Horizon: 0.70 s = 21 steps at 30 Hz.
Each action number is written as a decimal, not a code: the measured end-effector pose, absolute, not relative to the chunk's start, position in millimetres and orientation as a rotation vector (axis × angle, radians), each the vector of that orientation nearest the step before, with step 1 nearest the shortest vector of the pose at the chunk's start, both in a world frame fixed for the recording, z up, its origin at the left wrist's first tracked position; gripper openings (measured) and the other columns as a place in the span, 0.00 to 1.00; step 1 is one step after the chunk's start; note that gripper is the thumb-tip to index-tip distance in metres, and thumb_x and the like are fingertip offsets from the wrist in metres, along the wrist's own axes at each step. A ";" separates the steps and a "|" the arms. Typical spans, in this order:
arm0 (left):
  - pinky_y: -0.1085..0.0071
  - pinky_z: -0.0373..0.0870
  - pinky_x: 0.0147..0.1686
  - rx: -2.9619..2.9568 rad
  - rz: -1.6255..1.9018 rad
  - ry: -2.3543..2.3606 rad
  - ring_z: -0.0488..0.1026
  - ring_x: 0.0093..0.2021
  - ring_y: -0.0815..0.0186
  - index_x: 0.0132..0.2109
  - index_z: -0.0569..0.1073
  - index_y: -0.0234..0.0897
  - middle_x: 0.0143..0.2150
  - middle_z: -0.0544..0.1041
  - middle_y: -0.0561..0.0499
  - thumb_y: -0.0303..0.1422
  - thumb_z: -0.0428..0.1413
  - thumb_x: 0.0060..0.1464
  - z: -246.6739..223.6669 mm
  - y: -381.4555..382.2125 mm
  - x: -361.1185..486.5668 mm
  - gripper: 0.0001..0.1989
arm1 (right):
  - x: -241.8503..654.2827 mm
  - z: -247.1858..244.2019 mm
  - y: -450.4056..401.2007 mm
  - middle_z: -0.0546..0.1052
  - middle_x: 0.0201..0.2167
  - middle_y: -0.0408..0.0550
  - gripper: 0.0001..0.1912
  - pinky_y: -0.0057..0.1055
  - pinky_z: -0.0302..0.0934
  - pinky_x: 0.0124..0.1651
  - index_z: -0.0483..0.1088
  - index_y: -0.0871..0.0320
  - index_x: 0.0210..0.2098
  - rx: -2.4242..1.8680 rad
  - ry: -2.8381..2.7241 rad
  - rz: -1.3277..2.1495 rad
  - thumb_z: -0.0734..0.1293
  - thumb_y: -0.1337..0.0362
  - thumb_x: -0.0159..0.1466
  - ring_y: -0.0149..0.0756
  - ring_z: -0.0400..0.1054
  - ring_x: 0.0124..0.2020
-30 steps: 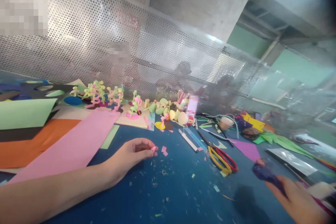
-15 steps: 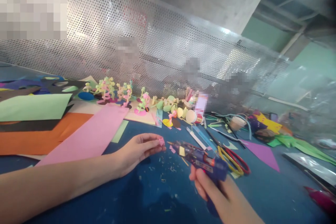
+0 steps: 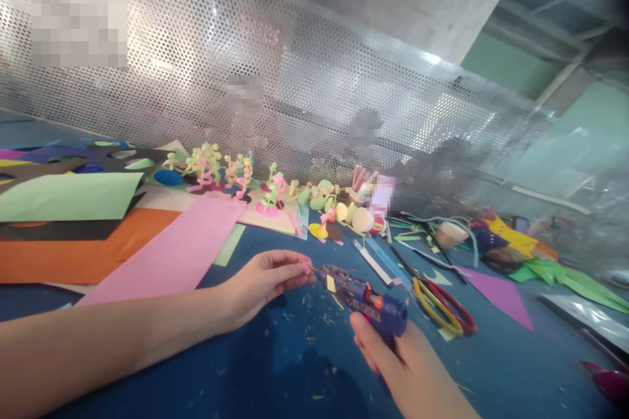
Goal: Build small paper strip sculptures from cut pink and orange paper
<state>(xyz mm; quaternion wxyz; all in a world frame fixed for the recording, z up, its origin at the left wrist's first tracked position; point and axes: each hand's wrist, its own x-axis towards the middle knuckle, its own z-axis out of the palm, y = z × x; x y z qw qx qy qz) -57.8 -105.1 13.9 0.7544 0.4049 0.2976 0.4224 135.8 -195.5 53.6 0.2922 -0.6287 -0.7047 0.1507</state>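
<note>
Left hand (image 3: 265, 280): grip pinched on pink paper piece (image 3: 307, 266), twelve o'clock; right hand (image 3: 405, 360): grip around glue gun (image 3: 350, 289), one o'clock, nozzle (image 3: 318, 271) beside piece; paper figures (image 3: 208, 160) stand assembled, eleven o'clock; piece seems unfinished

We hold our left hand (image 3: 270, 281) in a pinch just beside the nozzle end of the glue gun (image 3: 366, 298), the bare left forearm (image 3: 147, 332) slanting away leftward from it. We curl our right hand (image 3: 405, 366) around its handle.
</note>
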 end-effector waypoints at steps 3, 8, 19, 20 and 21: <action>0.73 0.65 0.51 0.892 0.924 0.640 0.73 0.42 0.67 0.39 0.74 0.32 0.40 0.76 0.47 0.31 0.60 0.47 13.5 -105.3 -57.8 0.11 | 134.9 53.5 -194.0 0.68 0.13 0.42 0.22 0.28 0.63 0.25 0.66 0.55 0.21 -1.656 -1.874 0.390 0.56 0.47 0.60 0.34 0.64 0.17; 0.71 0.64 0.52 0.897 0.936 0.628 0.74 0.42 0.66 0.39 0.75 0.32 0.40 0.77 0.47 0.32 0.61 0.46 11.8 -104.5 -57.6 0.11 | 134.5 53.9 -193.7 0.70 0.14 0.43 0.21 0.30 0.63 0.26 0.67 0.54 0.22 -1.674 -1.841 0.410 0.57 0.46 0.59 0.35 0.65 0.18; 0.71 0.64 0.52 0.888 0.935 0.649 0.74 0.41 0.67 0.37 0.76 0.32 0.39 0.77 0.47 0.32 0.61 0.45 16.5 -106.3 -56.7 0.11 | 134.0 55.5 -194.6 0.69 0.13 0.42 0.21 0.29 0.62 0.25 0.69 0.54 0.24 -1.720 -1.852 0.383 0.57 0.46 0.59 0.36 0.65 0.17; 0.72 0.65 0.51 0.884 0.937 0.653 0.74 0.40 0.68 0.37 0.76 0.32 0.39 0.77 0.47 0.32 0.61 0.46 16.5 -106.3 -56.7 0.10 | 133.7 55.9 -194.5 0.68 0.13 0.42 0.22 0.29 0.62 0.25 0.69 0.54 0.24 -1.716 -1.862 0.366 0.57 0.46 0.59 0.36 0.65 0.17; 0.72 0.65 0.51 0.882 0.938 0.654 0.73 0.40 0.68 0.37 0.76 0.32 0.39 0.77 0.47 0.32 0.61 0.46 16.3 -106.2 -56.7 0.10 | 133.5 56.4 -194.3 0.68 0.13 0.42 0.22 0.29 0.62 0.24 0.69 0.54 0.24 -1.713 -1.874 0.348 0.56 0.45 0.60 0.36 0.65 0.17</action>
